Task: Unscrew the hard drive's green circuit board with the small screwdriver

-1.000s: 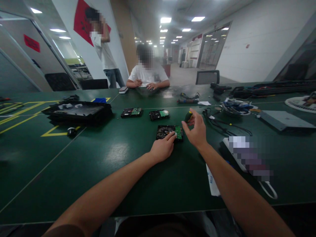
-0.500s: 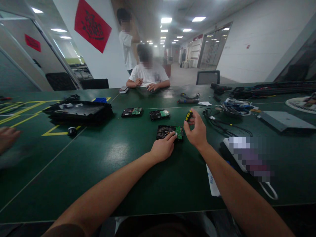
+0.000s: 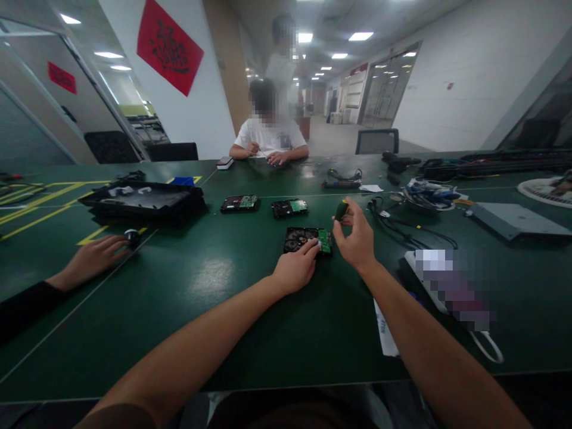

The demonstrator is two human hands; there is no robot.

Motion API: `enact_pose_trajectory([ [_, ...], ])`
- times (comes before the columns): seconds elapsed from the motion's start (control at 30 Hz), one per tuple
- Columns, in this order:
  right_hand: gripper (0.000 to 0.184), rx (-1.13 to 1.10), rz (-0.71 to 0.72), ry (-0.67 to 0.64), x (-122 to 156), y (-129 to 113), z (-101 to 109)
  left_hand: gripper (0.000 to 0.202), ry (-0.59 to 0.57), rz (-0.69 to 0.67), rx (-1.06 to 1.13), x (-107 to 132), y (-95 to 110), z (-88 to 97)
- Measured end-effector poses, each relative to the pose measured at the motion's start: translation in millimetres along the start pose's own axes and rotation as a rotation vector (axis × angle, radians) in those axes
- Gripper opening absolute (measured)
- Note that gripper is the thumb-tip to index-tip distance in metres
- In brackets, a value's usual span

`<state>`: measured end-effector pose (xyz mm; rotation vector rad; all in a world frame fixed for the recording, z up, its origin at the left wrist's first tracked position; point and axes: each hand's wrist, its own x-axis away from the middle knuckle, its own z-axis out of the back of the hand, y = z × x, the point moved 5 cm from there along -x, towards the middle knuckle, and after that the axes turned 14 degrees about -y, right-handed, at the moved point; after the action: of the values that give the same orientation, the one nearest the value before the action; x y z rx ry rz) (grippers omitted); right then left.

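Lying on the green table (image 3: 223,310) just ahead of the person, the hard drive (image 3: 298,237) is held down by the left hand (image 3: 294,271) — the fingers are laid flat on its green board and are not closed round anything. A small screwdriver (image 3: 342,210) is pinched tight in the fingers of the right hand (image 3: 356,239) and is held up just above the right end of the drive. Two more drives (image 3: 289,207) are seen further back, a black tray (image 3: 143,202) is set off to the left, and a small black thing (image 3: 131,238) near it is touched by another person's hand (image 3: 92,259).
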<state>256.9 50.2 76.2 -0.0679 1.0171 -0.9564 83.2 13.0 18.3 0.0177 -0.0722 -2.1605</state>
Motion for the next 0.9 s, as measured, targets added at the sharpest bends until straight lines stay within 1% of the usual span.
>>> enact_pose_trajectory([
  [0.17,0.068,0.038,0.0,0.025,0.5,-0.7,2.9,0.054,-0.004,0.012,-0.004,-0.4,0.5,0.4],
  [0.27,0.068,0.068,-0.005,0.01,0.8,-1.8,3.4,0.055,-0.021,0.016,-0.004,-1.6,-0.2,-1.7],
  [0.4,0.068,0.022,-0.007,-0.008,0.6,1.4,1.0,0.056,-0.027,0.023,0.0,-2.0,-1.4,-3.3],
  [0.6,0.063,0.028,-0.022,0.021,0.2,1.9,3.3,0.055,-0.027,0.022,0.003,-0.9,-0.7,-1.9],
  [0.9,0.06,0.034,-0.007,0.01,0.0,3.5,2.5,0.055,-0.006,0.015,0.004,-1.0,-0.4,-1.3],
])
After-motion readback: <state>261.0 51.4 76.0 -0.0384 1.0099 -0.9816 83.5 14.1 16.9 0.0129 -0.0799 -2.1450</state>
